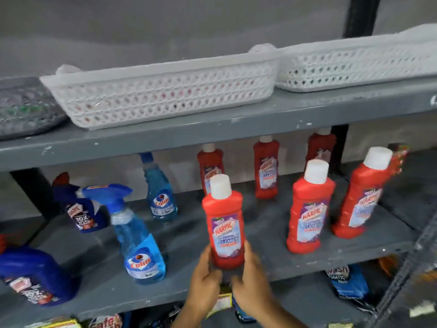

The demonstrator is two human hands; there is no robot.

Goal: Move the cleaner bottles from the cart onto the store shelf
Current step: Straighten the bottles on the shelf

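A grey metal store shelf (272, 235) fills the frame, seen from above and slightly to the left. At lower centre, two bare hands grasp the base of a red cleaner bottle (225, 229) with a white cap and a purple Harpic label. The left hand (204, 278) wraps its fingers around the bottle's lower left side; the right hand (251, 278) closes on its lower right side. The bottle stands upright at the front edge of the shelf, and whether its base touches the shelf cannot be told.

To its right stand two more red bottles (307, 214) in the front row, and three others (266, 169) line the back of the shelf. Left of centre are two blue Colin spray bottles (139, 242), one in front and one behind. Further left sits a dark blue Harpic bottle (82, 209), with another (35, 275) at the lower left corner.

On the shelf above, across the upper half of the frame, rest two white lattice baskets (165, 95).
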